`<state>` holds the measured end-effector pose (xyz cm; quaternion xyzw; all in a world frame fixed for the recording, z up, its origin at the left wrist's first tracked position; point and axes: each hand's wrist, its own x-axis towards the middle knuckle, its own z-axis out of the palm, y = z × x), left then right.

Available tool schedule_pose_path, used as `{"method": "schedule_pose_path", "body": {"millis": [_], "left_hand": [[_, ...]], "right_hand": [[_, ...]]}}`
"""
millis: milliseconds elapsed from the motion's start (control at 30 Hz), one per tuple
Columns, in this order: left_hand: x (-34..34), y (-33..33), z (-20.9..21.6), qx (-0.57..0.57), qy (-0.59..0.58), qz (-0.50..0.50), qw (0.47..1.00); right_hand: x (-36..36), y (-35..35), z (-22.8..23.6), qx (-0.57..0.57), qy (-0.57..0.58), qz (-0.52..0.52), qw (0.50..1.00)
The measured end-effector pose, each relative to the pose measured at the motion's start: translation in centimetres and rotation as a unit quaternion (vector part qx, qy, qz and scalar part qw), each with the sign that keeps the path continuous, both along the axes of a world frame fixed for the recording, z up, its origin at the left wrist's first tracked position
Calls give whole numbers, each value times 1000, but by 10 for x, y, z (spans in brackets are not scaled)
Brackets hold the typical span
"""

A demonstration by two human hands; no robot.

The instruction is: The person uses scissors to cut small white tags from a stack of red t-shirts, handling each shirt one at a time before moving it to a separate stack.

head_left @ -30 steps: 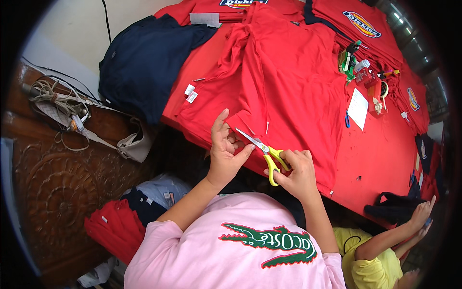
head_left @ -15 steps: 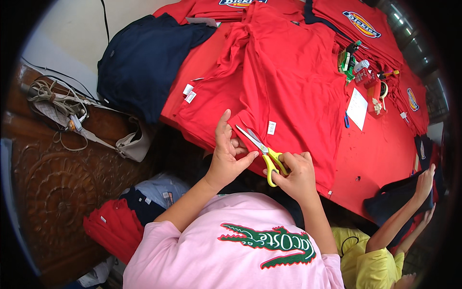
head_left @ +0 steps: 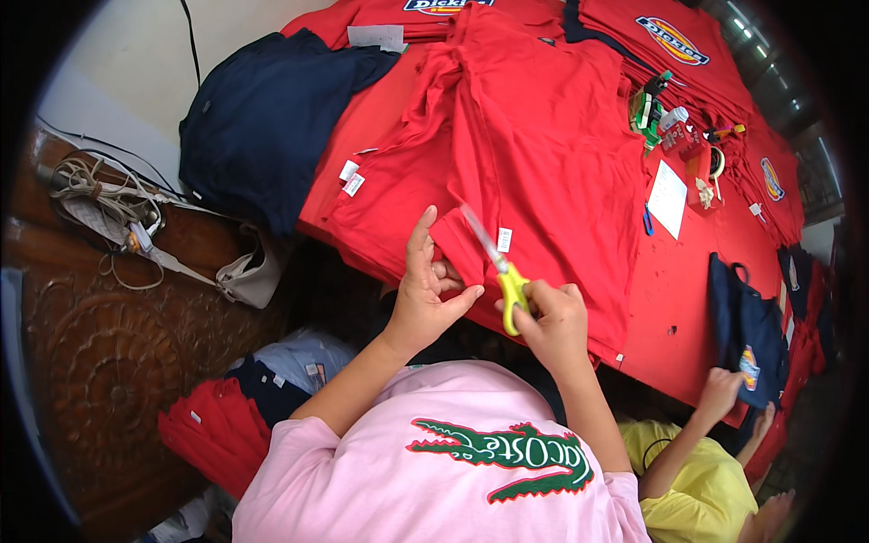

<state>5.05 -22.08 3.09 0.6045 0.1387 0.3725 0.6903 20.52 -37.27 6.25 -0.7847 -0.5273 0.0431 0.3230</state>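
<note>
A large red shirt (head_left: 552, 172) lies spread over a stack of red cloth at the table's near side, with a white tag (head_left: 504, 239) near its lower part. My left hand (head_left: 427, 285) is at the shirt's near edge; its lower fingers curl against a raised red fold, while the thumb and index finger stretch out. My right hand (head_left: 554, 321) grips yellow-handled scissors (head_left: 510, 288) by the loops. The blades point up and away over the shirt, look closed together and are blurred. They are beside the fold, right of my left fingers.
Dark blue garments (head_left: 262, 127) hang over the table's left side. Folded red shirts (head_left: 674, 81) are stacked at the back right. Nearby lie a white paper (head_left: 667, 201), a blue pen (head_left: 647, 220) and a tape roll (head_left: 717, 163). At right, a person in yellow (head_left: 697, 475) handles a navy garment (head_left: 744, 317).
The scissors have swung more upright and their blades have come together. My left hand is nearly unmoved. At right, the other person's hands have lowered and the navy garment now hangs open.
</note>
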Motion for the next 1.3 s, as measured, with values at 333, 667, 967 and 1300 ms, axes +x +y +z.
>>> {"method": "schedule_pose_path", "body": {"millis": [333, 667, 967, 1300], "left_hand": [[-63, 39, -37, -47, -6, 311, 949], [-37, 146, -6, 322, 212, 319, 866], [-63, 165, -11, 270, 357, 271, 853], [-134, 188, -46, 198, 361, 267, 871]], "right_hand": [[122, -116, -22, 159, 300, -339, 877], [107, -169, -40, -164, -83, -450, 874], [137, -156, -55, -183, -187, -426, 866], [135, -146, -50, -239, -157, -491, 823]]}}
